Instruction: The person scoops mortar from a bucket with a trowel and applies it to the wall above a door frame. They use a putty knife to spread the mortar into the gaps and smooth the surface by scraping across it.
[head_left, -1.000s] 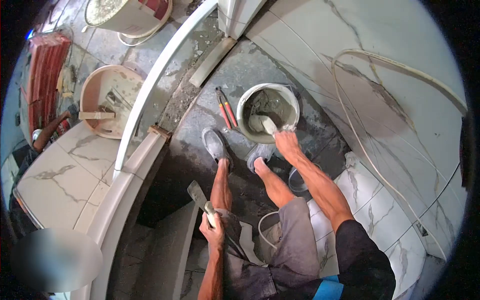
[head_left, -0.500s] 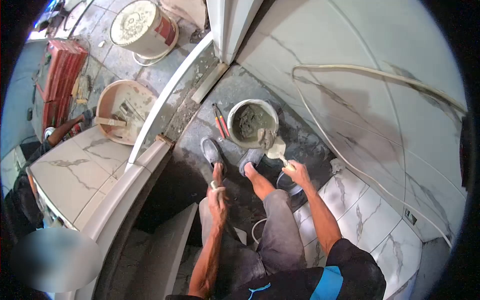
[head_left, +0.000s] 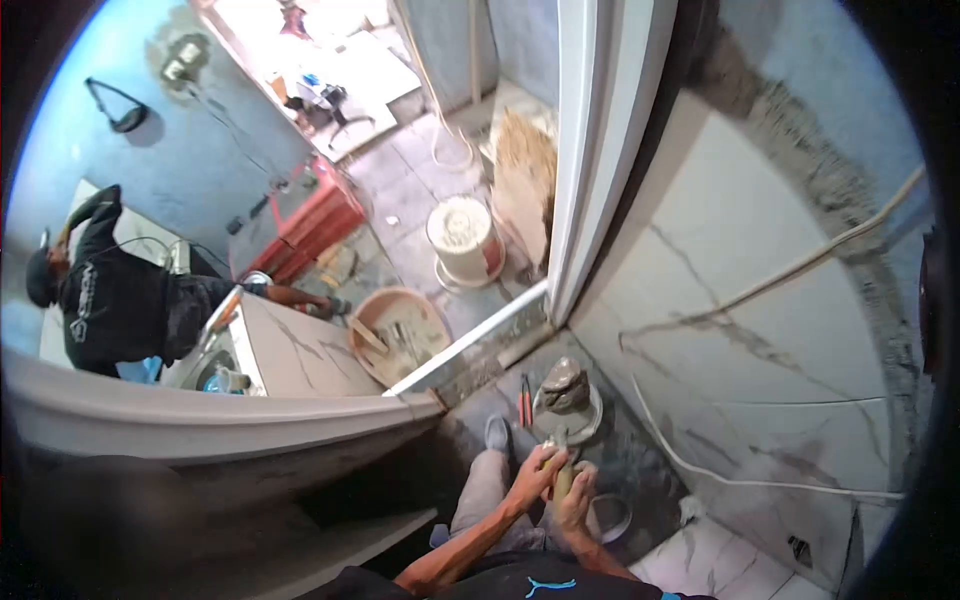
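A trowel carries a large lump of wet grey mortar (head_left: pixel 563 385) over the bucket (head_left: pixel 597 425). Its pale yellowish handle (head_left: pixel 565 482) is in my right hand (head_left: pixel 575 500), whose fingers are wrapped round it. Right beside it, my left hand (head_left: pixel 537 475) is closed, with a small white end showing at its knuckles. That looks like a white-handled tool, most of it hidden by the hands. Red-handled pliers (head_left: pixel 526 402) lie on the floor left of the bucket. The lump hides much of the bucket's inside.
A door frame (head_left: pixel 610 130) and raised sill (head_left: pixel 480 335) bound this space. Beyond are a mortar basin (head_left: pixel 425 325), an upturned bucket (head_left: pixel 465 240), red boxes (head_left: pixel 320 225) and another person (head_left: pixel 110 310) at left. A pale hose (head_left: pixel 780 285) runs along the tiled wall.
My view has tilted up and left. The trowel has come up with a mortar lump on it. My left hand has moved across to meet my right hand.
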